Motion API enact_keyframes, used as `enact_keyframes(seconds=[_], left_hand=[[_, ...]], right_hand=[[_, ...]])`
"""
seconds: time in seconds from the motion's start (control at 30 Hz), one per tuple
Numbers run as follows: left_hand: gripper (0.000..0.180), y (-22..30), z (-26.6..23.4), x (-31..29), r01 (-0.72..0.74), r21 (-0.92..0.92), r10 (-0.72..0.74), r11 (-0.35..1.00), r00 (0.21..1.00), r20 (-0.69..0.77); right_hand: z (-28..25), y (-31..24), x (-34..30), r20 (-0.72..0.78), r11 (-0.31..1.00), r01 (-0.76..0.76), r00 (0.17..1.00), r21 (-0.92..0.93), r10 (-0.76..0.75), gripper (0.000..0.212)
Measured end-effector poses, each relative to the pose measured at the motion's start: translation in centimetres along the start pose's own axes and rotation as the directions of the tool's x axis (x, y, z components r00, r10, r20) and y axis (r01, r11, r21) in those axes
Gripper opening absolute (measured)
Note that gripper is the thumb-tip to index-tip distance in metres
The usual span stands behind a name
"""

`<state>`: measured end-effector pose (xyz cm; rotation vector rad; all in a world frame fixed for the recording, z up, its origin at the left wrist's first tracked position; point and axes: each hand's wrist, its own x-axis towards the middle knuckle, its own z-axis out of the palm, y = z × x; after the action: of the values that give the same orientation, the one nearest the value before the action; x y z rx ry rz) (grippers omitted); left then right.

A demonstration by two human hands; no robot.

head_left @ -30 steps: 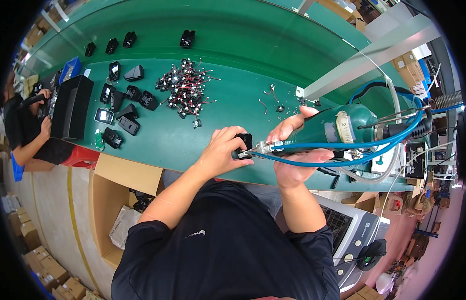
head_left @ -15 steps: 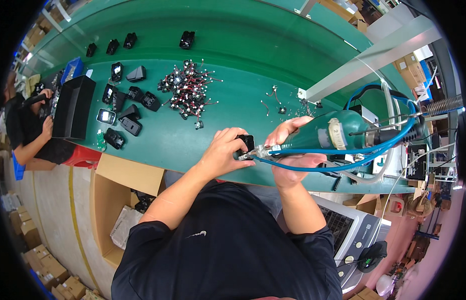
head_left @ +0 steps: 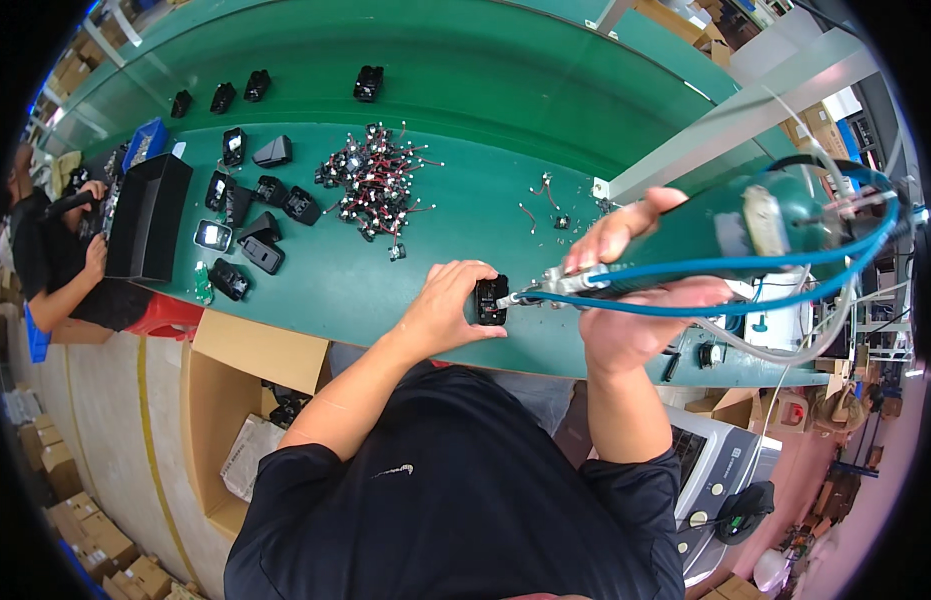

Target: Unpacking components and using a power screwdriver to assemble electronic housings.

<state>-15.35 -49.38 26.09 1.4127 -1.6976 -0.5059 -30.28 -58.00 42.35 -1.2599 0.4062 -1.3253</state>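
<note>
My left hand (head_left: 440,312) pinches a small black plastic housing (head_left: 492,298) between thumb and fingers, near the front edge of the green bench (head_left: 435,255). From the right, my right hand (head_left: 630,318) grips a green power screwdriver (head_left: 685,235), lying almost level and trailing blue hoses (head_left: 745,262). Its metal nose (head_left: 555,285) points at the housing, and the thin tip reaches the housing's right side. Whether the tip sits in a screw is too small to tell. Beyond my hands is a heap of small parts with red and black leads (head_left: 375,185).
Several black housings (head_left: 301,205) lie left of the heap, near a long black tray (head_left: 150,220) and a blue bin (head_left: 143,145). Screws (head_left: 600,205) lie by the metal post (head_left: 725,135). An open cardboard box (head_left: 210,400) stands below. A co-worker (head_left: 60,245) is at far left.
My right hand and the screwdriver have shifted right and tilted, drawing back from my left hand. More of the housing shows now, and my left fingers have spread around its edges.
</note>
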Motion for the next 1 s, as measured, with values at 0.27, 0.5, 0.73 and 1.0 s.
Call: enact_keyframes(seconds=[0.27,0.5,0.73,1.0], left_hand=[[0.081,0.0,0.0,0.0,-0.001,-0.007,0.001,1.0,1.0,0.002],[0.084,0.0,-0.1,-0.1,-0.002,0.007,0.002,1.0,1.0,-0.007],[0.084,0.3,-0.3,0.1,-0.011,0.001,0.011,1.0,1.0,-0.002],[0.083,0.2,-0.3,0.1,-0.002,-0.031,0.002,1.0,1.0,-0.017]], right_hand=[[0.0,-0.7,1.3,0.036,0.995,0.095,0.995,0.032,-0.096,0.096],[0.1,-1.3,2.0,0.06,0.989,0.111,0.991,0.098,-0.117,0.097],[0.5,3.0,-1.3,0.051,1.0,-0.023,0.998,0.002,0.022,0.098],[0.2,4.5,-2.1,0.036,0.999,-0.035,0.999,-0.021,0.036,0.099]])
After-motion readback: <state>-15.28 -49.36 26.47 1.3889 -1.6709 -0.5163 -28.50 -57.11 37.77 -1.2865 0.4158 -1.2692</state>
